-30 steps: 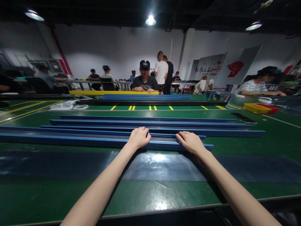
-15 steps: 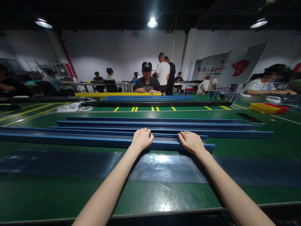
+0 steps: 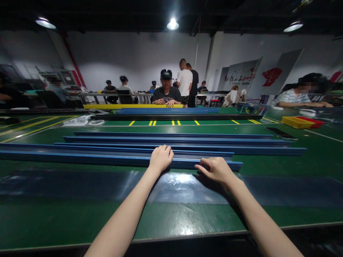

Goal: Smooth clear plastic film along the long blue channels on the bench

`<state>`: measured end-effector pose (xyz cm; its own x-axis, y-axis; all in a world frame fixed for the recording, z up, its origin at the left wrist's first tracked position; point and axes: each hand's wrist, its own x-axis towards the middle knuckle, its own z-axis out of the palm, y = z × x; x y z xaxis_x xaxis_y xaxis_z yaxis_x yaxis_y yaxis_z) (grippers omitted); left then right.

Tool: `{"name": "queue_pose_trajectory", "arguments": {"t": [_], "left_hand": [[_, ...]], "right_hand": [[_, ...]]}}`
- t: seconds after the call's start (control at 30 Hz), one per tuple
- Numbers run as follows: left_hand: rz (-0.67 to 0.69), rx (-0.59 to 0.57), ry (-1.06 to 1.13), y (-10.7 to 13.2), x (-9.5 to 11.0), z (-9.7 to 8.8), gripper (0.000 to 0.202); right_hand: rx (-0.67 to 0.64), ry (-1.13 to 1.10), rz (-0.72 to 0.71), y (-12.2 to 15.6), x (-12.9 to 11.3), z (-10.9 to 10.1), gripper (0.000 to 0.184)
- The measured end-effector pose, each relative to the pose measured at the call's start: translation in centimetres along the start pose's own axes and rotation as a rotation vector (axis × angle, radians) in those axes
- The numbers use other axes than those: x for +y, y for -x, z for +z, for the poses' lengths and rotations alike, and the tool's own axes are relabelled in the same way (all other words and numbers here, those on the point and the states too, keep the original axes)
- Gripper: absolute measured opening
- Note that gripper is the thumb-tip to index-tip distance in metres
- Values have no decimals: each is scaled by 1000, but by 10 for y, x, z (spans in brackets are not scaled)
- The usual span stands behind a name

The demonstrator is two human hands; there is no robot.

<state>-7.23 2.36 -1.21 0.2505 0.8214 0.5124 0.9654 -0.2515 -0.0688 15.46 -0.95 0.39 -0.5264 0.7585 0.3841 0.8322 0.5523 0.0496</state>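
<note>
Nearest to me lies a long blue channel-shaped profile (image 3: pixel 107 157), running from the left edge of the view to just right of the middle. My left hand (image 3: pixel 161 158) rests on it, fingers curled over its front wall. Close to the profile's right end, my right hand (image 3: pixel 216 169) is raised off the front wall, thumb and bent fingers apart, with nothing seen between them. Behind lie several more blue profiles (image 3: pixel 268 150), parallel to the first. In front of them a clear plastic strip (image 3: pixel 184 189) lies flat across the green table (image 3: pixel 80 225).
At the right are a dark phone (image 3: pixel 281 133), a yellow tray (image 3: pixel 293 122) and a red tray (image 3: pixel 316 122). Farther back lie a black bar (image 3: pixel 174 117) and a yellow bar (image 3: pixel 120 106). A person (image 3: pixel 166 93) sits across the table; others sit or stand beyond.
My right hand has let go of the blue profile and drawn back slightly toward me, its thumb spreading from the fingers. My left hand has stayed on the profile.
</note>
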Motion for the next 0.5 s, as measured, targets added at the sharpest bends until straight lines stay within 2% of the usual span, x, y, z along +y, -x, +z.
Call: {"name": "queue_pose_trajectory", "arguments": {"t": [0.1,0.2,0.5], "left_hand": [[1,8,7,0,0,1,28],[7,5,10,1,-1,1,28],[9,-6,5,1,-1,-2,28]], "right_hand": [[-161,56,4,1,-1,-2,38],[-237,98,17,2,-2,-4,39],[-240,100,50,2,-5,-10,36]]}}
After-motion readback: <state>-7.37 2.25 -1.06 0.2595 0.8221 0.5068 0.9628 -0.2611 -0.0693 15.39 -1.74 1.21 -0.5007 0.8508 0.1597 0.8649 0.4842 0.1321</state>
